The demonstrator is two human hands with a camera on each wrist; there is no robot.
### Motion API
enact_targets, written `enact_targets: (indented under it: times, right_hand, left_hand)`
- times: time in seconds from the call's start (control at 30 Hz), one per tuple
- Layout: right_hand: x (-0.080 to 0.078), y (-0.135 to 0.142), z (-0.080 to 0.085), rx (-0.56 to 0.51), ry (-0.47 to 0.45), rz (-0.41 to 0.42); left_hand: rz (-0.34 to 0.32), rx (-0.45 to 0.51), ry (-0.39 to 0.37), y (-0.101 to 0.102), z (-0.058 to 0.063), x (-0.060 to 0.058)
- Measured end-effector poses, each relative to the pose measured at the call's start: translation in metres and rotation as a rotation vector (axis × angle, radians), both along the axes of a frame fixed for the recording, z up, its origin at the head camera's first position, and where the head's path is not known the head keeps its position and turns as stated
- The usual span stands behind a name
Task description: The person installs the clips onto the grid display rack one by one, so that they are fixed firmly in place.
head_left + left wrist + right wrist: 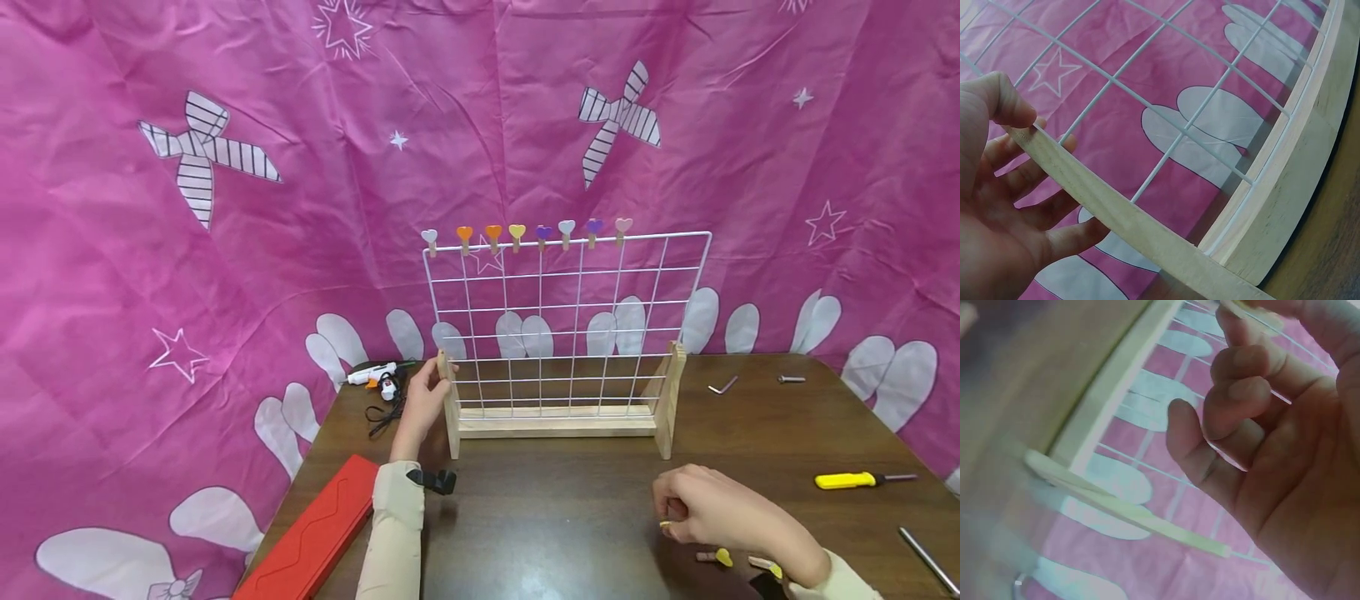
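Note:
A white wire grid [558, 317] stands in a wooden base [555, 427]. My left hand [422, 408] holds the left wooden upright [1085, 181], its thumb on the near side and the other fingers behind. Heart-topped mini clothespins in white, orange [493, 233], yellow [517, 233], purple and pink [623, 227] line the grid's top wire. Low over the table's right front, my right hand [708, 506] pinches a small clothespin [1232, 308] with a yellow heart, mostly hidden by the fingers. Beneath that hand lie two more yellow-heart clothespins [723, 557].
On the left lie a red box [318, 533] and a white glue gun [372, 372] with its black cord. To the right are a hex key [724, 386], a bolt [792, 380], a yellow screwdriver [846, 481] and a metal rod [927, 558]. A pink curtain hangs behind the table.

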State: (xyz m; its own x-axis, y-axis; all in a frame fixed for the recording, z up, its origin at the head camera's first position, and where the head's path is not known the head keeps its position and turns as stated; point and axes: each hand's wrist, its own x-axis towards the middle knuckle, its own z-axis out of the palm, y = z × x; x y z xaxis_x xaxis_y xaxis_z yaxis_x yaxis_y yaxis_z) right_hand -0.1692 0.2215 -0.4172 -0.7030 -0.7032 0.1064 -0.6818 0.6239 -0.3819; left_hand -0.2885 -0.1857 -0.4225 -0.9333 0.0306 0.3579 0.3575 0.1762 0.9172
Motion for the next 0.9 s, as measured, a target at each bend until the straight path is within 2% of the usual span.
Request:
enact_targets:
  times: [0.13, 0.23, 0.43, 0.6, 0.73, 0.9]
  right_hand:
    - [-0.008, -0.001, 0.02, -0.049, 0.134, 0.04]
    - [-0.016, -0.001, 0.042, -0.088, 0.24, 0.065]
    - [-0.037, -0.002, 0.105, -0.1, 0.469, 0.074]
    - [-0.057, -0.001, 0.157, -0.09, 0.634, 0.04]
    - [-0.074, 0.0, 0.195, -0.149, 0.671, 0.026]
    - [-0.096, -0.003, 0.234, -0.226, 0.659, 0.015]
  left_hand:
    - [0.002, -0.009, 0.007, 0.001, 0.0, 0.0]
    - [0.002, -0.009, 0.011, 0.002, -0.001, -0.001]
    - [0.014, -0.011, 0.0, 0.001, -0.001, -0.001]
    - [0.01, -0.009, -0.021, 0.0, -0.001, -0.001]
    - [0.009, -0.017, -0.018, -0.001, -0.002, -0.001]
    - [-0.003, -0.012, -0.015, -0.001, -0.001, -0.001]
